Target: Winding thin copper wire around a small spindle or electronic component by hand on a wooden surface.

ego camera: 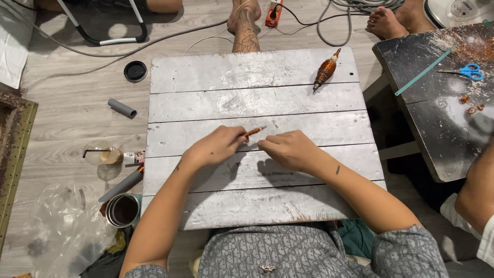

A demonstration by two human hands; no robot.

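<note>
- Item: a thin orange-brown stick [253, 132], small and tapered, lying across the middle plank of the silver-painted wooden board [206, 72] that rests over my lap.
- My left hand [215, 147]: fingers pinched on the near end of the stick, holding it low over the board; the far tip juts out free toward the right.
- My right hand [289, 148]: curled, knuckles up, just beside the stick's tip. I cannot tell whether its fingers close on anything (they fold under the palm, out of sight).
- Risk, as I judge it: the stick is slight and held at one end only, so a sideways press from the right hand could bend or snap it, or flick it from my pinch.
- Risk: the gaps between the planks run right under my hands; a dropped stick could roll into one and wedge.
- Also on the board: a bulbous copper-wound spindle with pointed ends [325, 71], well apart at the far right corner, untouched.
- Off the board, left: a grey tube [122, 108], a black round lid [135, 70], an open metal tin [123, 210]. A stray elbow could tip the tin.
- Right: a dark scuffed table [427, 128] with blue-handled scissors [469, 71].
</note>
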